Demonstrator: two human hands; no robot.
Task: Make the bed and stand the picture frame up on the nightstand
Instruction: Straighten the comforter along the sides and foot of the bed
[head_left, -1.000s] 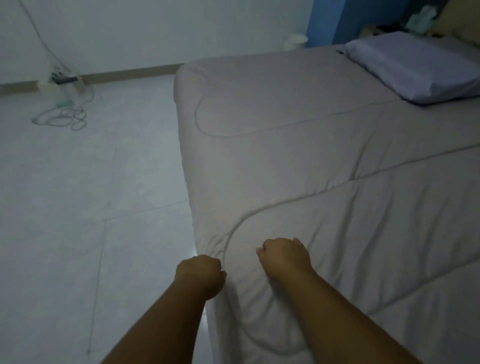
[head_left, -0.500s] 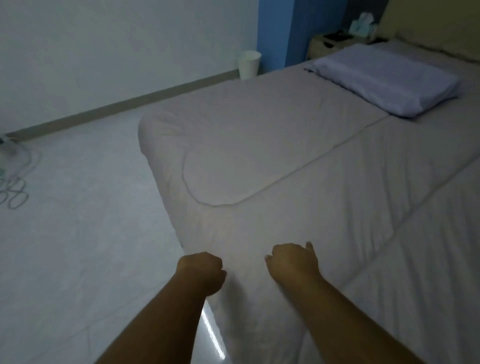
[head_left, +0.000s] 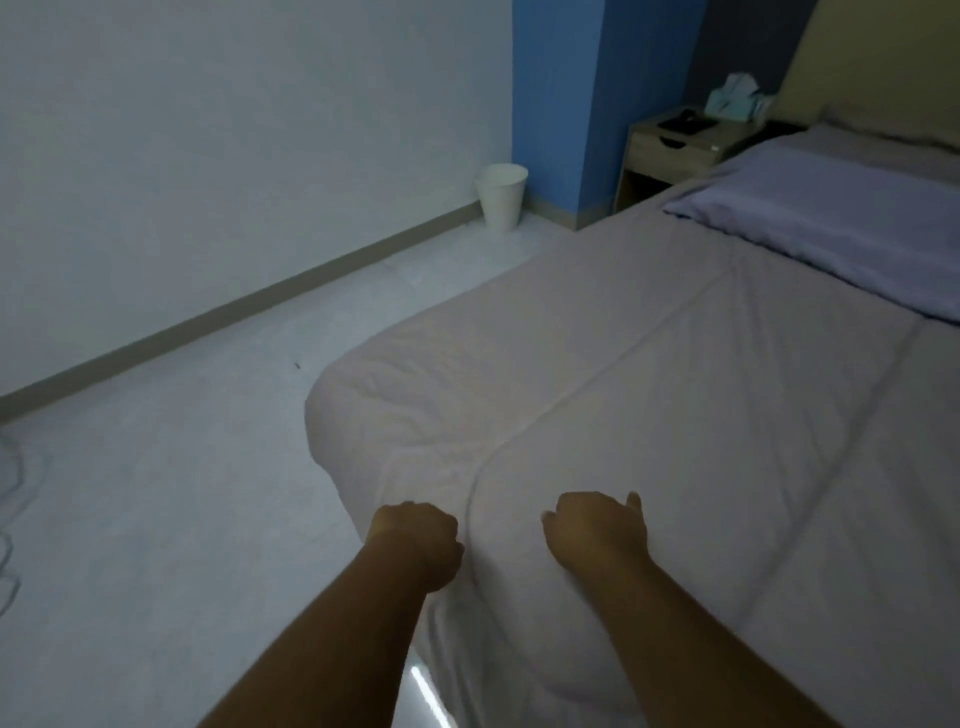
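Note:
A pale quilted comforter (head_left: 649, 405) lies spread over the bed, with a lilac pillow (head_left: 831, 223) near the headboard. My left hand (head_left: 415, 540) is a fist gripping the comforter at its left edge, near the bed's corner. My right hand (head_left: 597, 530) rests on top of the comforter beside it, fingers curled into the fabric. A wooden nightstand (head_left: 670, 156) stands at the far side by the blue wall; a dark flat object (head_left: 685, 123), possibly the picture frame lying down, sits on it with a tissue box (head_left: 737, 98).
A white waste bin (head_left: 501, 196) stands on the floor by the blue wall. Pale tiled floor (head_left: 182, 467) runs along the bed's left side. Loose cables (head_left: 8, 519) lie at the far left edge.
The view has swung right and up, so the nightstand and bin now show. Both hands stay on the comforter's edge, which looks smoother.

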